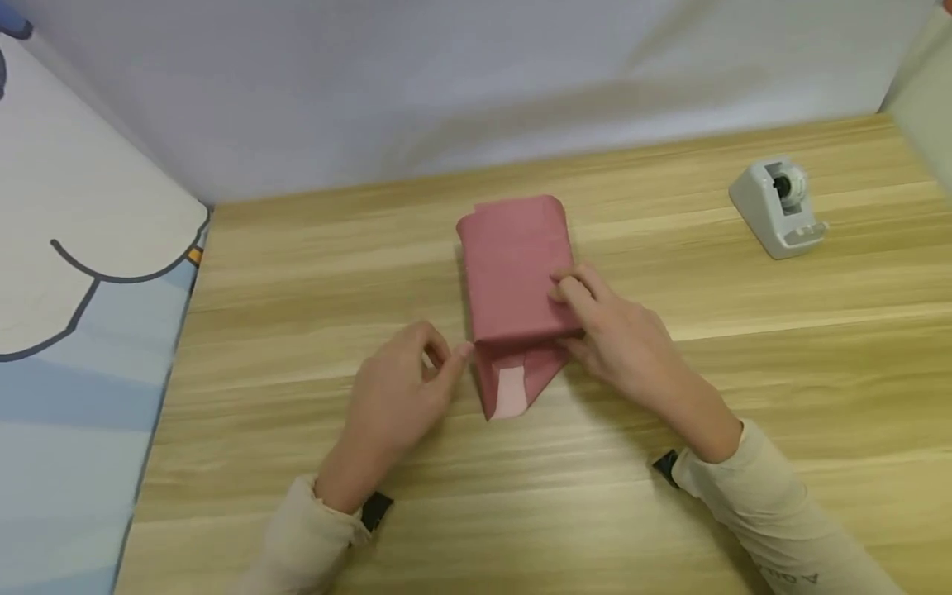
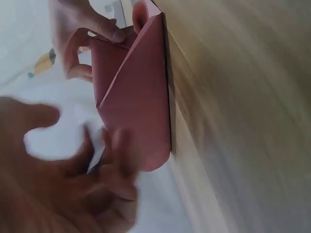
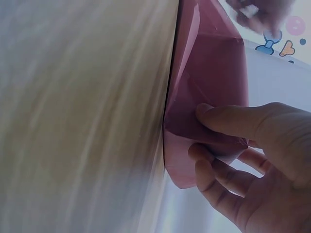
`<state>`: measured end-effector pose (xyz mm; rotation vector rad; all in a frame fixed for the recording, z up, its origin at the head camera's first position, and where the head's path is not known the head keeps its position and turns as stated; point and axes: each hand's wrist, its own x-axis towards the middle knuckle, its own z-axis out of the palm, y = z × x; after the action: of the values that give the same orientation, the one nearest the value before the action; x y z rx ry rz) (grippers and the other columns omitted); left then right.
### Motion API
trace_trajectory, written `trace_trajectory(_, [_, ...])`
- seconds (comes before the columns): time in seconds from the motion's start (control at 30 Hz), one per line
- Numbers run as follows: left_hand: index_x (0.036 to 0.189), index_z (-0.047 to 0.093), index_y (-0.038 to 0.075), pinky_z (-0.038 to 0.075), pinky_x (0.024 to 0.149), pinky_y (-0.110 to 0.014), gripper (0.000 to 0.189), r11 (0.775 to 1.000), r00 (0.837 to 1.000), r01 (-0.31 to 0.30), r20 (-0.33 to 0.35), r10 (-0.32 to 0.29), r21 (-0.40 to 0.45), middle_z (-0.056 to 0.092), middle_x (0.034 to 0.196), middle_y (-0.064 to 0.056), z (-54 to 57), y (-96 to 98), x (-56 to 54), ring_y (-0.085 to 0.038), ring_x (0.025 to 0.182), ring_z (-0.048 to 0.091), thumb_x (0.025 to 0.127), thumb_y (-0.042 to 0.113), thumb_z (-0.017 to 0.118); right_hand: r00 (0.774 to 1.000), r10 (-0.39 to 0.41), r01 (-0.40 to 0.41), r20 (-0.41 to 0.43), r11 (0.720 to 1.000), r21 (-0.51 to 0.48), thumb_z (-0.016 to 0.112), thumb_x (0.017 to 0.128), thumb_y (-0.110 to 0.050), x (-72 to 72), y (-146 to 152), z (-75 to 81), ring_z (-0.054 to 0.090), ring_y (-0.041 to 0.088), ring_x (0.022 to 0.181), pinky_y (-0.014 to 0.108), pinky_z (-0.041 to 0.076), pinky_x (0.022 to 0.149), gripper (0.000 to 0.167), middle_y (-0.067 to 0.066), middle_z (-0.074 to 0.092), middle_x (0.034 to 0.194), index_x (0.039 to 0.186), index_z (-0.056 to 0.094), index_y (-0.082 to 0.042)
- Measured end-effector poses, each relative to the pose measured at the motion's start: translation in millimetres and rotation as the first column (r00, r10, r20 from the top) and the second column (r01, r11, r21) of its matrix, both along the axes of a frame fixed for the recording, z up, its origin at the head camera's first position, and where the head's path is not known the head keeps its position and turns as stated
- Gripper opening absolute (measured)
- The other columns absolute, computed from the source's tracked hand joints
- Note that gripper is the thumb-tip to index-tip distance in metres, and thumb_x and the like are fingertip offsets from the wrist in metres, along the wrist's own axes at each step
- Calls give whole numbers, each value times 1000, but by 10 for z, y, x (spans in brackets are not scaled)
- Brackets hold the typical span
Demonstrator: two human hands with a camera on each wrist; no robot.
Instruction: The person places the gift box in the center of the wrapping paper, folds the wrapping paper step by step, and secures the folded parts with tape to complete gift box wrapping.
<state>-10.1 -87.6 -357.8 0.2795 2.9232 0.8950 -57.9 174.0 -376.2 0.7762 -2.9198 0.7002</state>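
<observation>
A box-shaped package wrapped in dark pink paper lies on the wooden table. At its near end the paper sticks out as a tapering flap with a pale strip showing. My right hand holds the package's near right corner. In the right wrist view its thumb presses the folded end paper, with the fingers along the side. My left hand is beside the near left corner. The left wrist view shows that hand blurred, thumb and fingers apart, with nothing held between them.
A grey tape dispenser with a roll of clear tape stands at the back right of the table. A pale wall rises behind the table, and a cartoon-printed panel borders it on the left.
</observation>
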Motion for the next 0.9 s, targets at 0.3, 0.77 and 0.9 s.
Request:
trace_trajectory(0.3, [53, 39, 21, 24, 43, -25, 55, 979, 973, 78, 229, -34, -188, 31, 52, 10, -252, 226, 43, -8, 47, 30, 103, 37, 57, 1000, -10, 10, 11, 1000, 6, 84, 88, -13, -2, 2, 9, 72, 32, 89, 47, 58, 59, 54, 7, 53, 145, 133, 55, -9])
trace_trajectory(0.77, [53, 37, 20, 25, 45, -24, 61, 974, 940, 108, 340, -34, -201, 32, 52, 8, -6, 156, 116, -8, 48, 31, 105, 46, 57, 1000, -8, 8, 22, 1000, 9, 84, 88, -14, 1, -41, 32, 72, 32, 90, 46, 59, 61, 56, 9, 53, 145, 136, 54, -8])
trace_trajectory(0.9, [55, 39, 19, 28, 44, -27, 63, 963, 968, 44, 251, 25, -266, 33, 54, 6, 61, 168, -52, -10, 48, 34, 107, 54, 49, 1000, -13, 13, 23, 1000, 12, 84, 88, -14, 9, -32, 25, 72, 32, 88, 46, 59, 61, 56, 8, 53, 145, 136, 54, -8])
